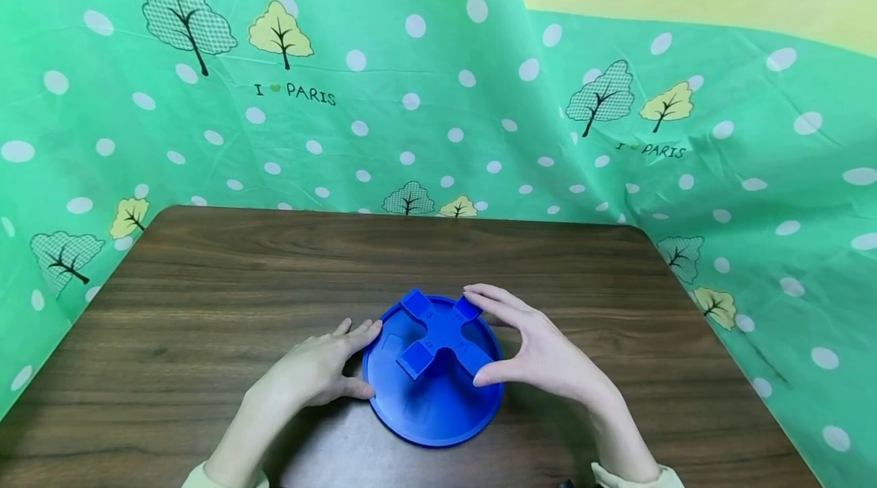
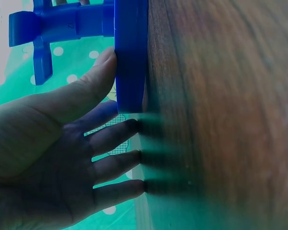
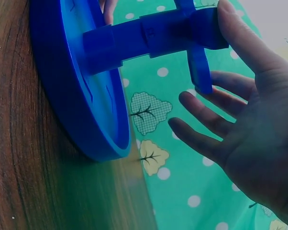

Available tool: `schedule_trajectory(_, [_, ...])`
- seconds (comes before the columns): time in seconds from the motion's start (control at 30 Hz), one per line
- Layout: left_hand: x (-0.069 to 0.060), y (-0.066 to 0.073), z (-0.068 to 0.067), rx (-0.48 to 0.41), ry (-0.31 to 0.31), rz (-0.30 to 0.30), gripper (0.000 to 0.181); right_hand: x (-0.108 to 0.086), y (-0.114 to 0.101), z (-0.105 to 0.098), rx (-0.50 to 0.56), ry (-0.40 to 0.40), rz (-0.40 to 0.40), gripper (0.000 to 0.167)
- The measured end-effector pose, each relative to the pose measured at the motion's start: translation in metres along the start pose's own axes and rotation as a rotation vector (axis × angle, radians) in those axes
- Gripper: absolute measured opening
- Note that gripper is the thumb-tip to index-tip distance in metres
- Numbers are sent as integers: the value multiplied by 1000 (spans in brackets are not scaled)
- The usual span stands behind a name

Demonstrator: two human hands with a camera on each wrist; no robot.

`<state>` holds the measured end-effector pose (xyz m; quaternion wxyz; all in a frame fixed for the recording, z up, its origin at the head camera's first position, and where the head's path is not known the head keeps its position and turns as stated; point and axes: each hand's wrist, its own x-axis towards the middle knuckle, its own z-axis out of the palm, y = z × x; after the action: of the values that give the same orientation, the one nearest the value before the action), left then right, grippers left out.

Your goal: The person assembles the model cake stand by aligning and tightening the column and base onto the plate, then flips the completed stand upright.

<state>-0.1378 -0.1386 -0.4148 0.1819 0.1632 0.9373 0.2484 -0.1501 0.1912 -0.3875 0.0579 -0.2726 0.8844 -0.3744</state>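
Note:
A blue plastic stand has a round rimmed base (image 1: 429,416) lying on the wooden table. From the base's middle a short post (image 3: 129,43) rises to a four-armed cross-shaped top (image 1: 447,334). My left hand (image 1: 311,366) touches the base's left rim, its thumb at the near side and fingertips farther back; the fingers look mostly straight in the left wrist view. At the right, my right hand (image 1: 548,347) spans the cross-shaped top, holding it between thumb and fingers. The thumb (image 3: 244,36) presses one arm's end, and the fingers reach behind another arm.
The brown wood-grain table (image 1: 226,305) extends around the stand. Behind it and at both sides hangs a green dotted cloth (image 1: 438,84) with printed trees. A small dark object (image 1: 565,483) shows at the bottom edge.

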Motion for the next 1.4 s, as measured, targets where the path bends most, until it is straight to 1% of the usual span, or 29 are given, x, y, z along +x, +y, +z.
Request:
schedule_trajectory(0.2, [-3,1,0,-1,-2,-10,92,-1,-3,2,-6,-5,21,97])
schedule_trajectory(0.4, [-1,2,0,13,5,-16,92,-4,-1,-1,60,-19,30,98])
schedule_trajectory(0.47, [2,3,0,19,7,-11,92,-6,3,-4,94,-20,31,94])
schedule_trajectory(0.57, [4,5,-2,23,1,-11,92,-9,9,-7,135,-18,31,85])
schedule_trajectory(0.67, [3,4,-3,20,-6,-13,90,-10,15,-9,184,-7,31,74])
schedule_trajectory(0.73, [2,2,-4,13,3,-12,87,-10,18,-10,205,11,23,66])
schedule_trajectory(0.8, [1,1,-4,4,26,-3,84,-9,21,-10,211,28,22,59])
schedule_trajectory(0.87, [0,0,-4,6,62,8,80,-8,24,-11,185,44,24,54])
schedule_trajectory(0.97, [-1,0,-6,29,125,34,74,-5,26,-13,140,54,61,50])
schedule_trajectory(1.07, [-1,0,-7,61,174,45,69,-2,29,-13,91,54,114,49])
schedule_trajectory(1.23, [3,1,-7,91,236,60,59,0,35,-11,28,52,206,49])
schedule_trajectory(1.4, [7,2,-7,106,297,85,49,1,40,-10,-18,51,284,55])
